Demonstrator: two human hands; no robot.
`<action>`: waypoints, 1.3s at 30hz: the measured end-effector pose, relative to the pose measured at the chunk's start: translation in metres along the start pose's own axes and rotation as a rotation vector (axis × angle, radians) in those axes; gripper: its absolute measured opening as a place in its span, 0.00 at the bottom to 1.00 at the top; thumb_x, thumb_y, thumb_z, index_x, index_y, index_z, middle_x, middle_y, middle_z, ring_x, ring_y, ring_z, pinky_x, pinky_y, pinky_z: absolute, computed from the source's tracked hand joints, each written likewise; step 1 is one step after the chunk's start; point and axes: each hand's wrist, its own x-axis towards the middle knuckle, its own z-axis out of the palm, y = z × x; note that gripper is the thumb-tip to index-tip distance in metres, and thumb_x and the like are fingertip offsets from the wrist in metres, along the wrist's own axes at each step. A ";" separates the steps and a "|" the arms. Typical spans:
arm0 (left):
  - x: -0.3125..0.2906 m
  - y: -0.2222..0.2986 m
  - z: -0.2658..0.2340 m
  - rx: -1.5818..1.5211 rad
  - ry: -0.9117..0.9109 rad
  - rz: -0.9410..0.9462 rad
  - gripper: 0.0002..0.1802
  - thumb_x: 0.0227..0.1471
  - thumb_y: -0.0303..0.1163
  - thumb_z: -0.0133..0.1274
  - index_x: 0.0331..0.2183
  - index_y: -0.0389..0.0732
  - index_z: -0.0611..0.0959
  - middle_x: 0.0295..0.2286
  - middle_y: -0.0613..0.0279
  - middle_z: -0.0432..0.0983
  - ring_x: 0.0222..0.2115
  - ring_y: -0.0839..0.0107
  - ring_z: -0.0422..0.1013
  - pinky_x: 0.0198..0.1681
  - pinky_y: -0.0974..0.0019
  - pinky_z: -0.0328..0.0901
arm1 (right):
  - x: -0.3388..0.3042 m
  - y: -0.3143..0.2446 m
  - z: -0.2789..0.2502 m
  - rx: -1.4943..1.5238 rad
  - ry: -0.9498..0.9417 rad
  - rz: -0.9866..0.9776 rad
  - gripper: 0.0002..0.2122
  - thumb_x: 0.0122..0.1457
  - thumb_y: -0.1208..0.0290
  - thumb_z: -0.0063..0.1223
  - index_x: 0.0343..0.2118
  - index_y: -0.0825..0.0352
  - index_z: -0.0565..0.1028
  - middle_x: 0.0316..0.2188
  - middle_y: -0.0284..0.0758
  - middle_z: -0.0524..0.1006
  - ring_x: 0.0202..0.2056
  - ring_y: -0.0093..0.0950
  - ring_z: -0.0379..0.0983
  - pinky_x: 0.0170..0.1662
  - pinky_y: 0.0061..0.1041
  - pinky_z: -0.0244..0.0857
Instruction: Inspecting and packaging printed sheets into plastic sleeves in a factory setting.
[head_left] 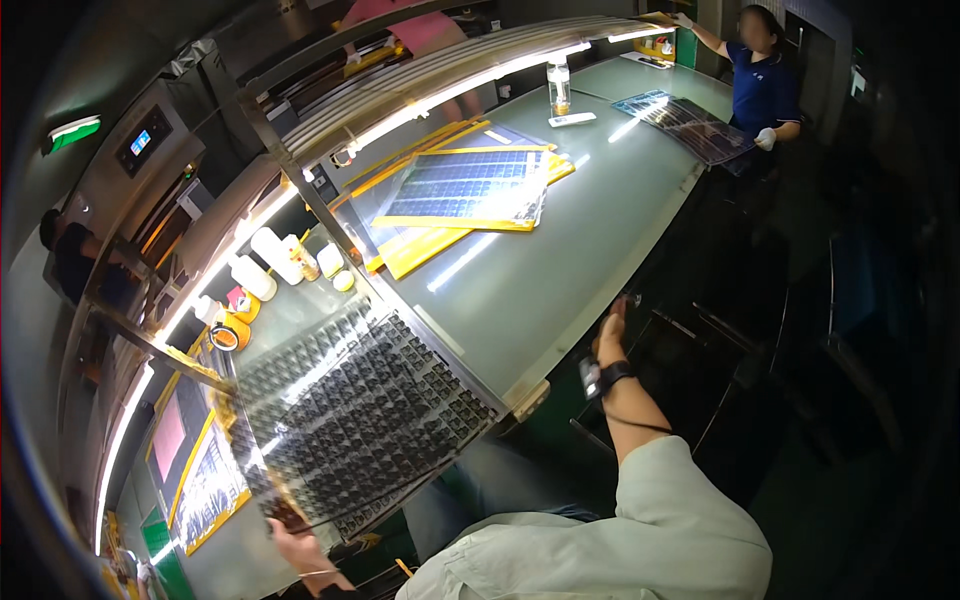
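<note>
In the head view, your left hand (298, 553) is at the near left corner of the dark-patterned sheet (350, 425), perhaps steadying it; whether its fingers close on the edge, I cannot tell; the sheet lies flat on the bench (235, 567), probably for even lamplight; your right hand (610, 335) is open beside the bench; white bottles (252, 278) stand behind, presumably within reach.
</note>
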 end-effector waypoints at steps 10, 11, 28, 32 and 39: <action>-0.041 0.001 -0.050 0.199 0.176 0.136 0.20 0.61 0.39 0.37 0.41 0.31 0.73 0.38 0.54 0.75 0.37 0.65 0.73 0.43 0.62 0.70 | -0.111 -0.125 0.064 -0.011 -0.305 0.198 0.13 0.57 0.69 0.52 0.43 0.67 0.69 0.37 0.31 0.72 0.39 0.23 0.67 0.44 0.22 0.61; -0.040 0.000 -0.049 0.198 0.184 0.144 0.23 0.61 0.41 0.37 0.44 0.28 0.70 0.40 0.53 0.73 0.38 0.64 0.72 0.45 0.63 0.69 | -0.105 -0.119 0.058 -0.084 -0.332 0.280 0.09 0.57 0.68 0.51 0.40 0.65 0.70 0.34 0.29 0.72 0.37 0.20 0.67 0.40 0.22 0.61; -0.044 -0.006 -0.090 1.178 -0.110 0.537 0.29 0.57 0.46 0.42 0.48 0.28 0.70 0.40 0.38 0.72 0.41 0.49 0.68 0.45 0.59 0.61 | -0.081 0.092 -0.048 -0.287 -0.691 0.014 0.08 0.57 0.64 0.42 0.34 0.58 0.72 0.27 0.30 0.72 0.31 0.23 0.69 0.35 0.29 0.64; -0.086 0.021 -0.112 1.282 0.061 0.579 0.28 0.57 0.46 0.44 0.47 0.29 0.71 0.42 0.40 0.72 0.39 0.52 0.68 0.44 0.58 0.62 | -0.191 -0.051 0.102 -0.006 -0.150 0.961 0.22 0.55 0.52 0.45 0.46 0.63 0.71 0.43 0.36 0.73 0.44 0.29 0.69 0.47 0.33 0.64; -0.092 0.012 -0.107 1.947 -0.102 0.364 0.31 0.52 0.50 0.50 0.50 0.39 0.66 0.38 0.48 0.74 0.37 0.63 0.71 0.39 0.58 0.65 | -0.177 -0.050 0.058 -0.041 -0.391 0.818 0.33 0.60 0.46 0.35 0.63 0.60 0.44 0.63 0.39 0.49 0.62 0.37 0.47 0.62 0.36 0.41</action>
